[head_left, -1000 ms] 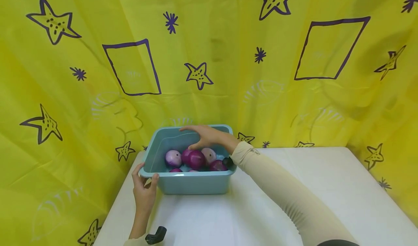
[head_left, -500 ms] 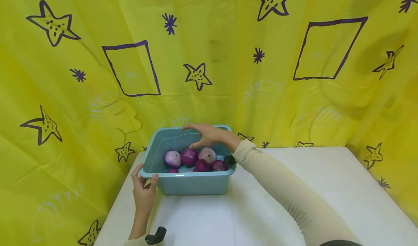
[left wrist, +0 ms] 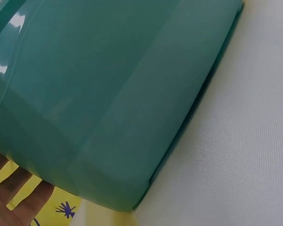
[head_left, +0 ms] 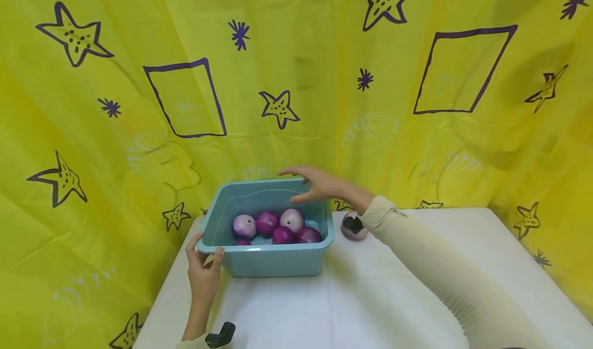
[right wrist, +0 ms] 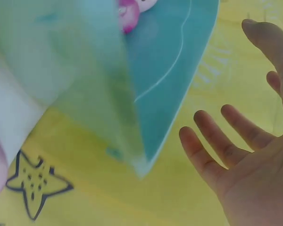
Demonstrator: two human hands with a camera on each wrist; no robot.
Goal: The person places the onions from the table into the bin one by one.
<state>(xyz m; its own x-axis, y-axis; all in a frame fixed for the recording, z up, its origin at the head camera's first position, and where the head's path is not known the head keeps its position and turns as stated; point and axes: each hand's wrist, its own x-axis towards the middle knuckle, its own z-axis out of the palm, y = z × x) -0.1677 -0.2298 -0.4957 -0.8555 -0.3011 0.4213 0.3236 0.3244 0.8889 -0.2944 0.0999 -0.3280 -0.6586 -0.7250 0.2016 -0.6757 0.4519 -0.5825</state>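
A light blue plastic basin (head_left: 278,261) stands on the white table, with several red onions inside, such as a dark purple onion (head_left: 267,224) and a pale one (head_left: 244,226). At its front left corner my left hand (head_left: 204,272) holds the rim, thumb on the front side and fingers along the left side. Over the basin's back right edge is my right hand (head_left: 319,184), fingers spread and holding nothing. The right wrist view also shows this hand (right wrist: 250,160) apart from the basin wall.
Another onion (head_left: 348,231) lies on the table right of the basin, partly hidden by the black wrist camera (head_left: 353,224). A yellow curtain (head_left: 315,81) with drawn stars hangs right behind the table (head_left: 417,251).
A dark onion under my right hand has dropped among the others in the basin. That hand has moved right, uncovering the onion on the table. The left hand stays at the corner.
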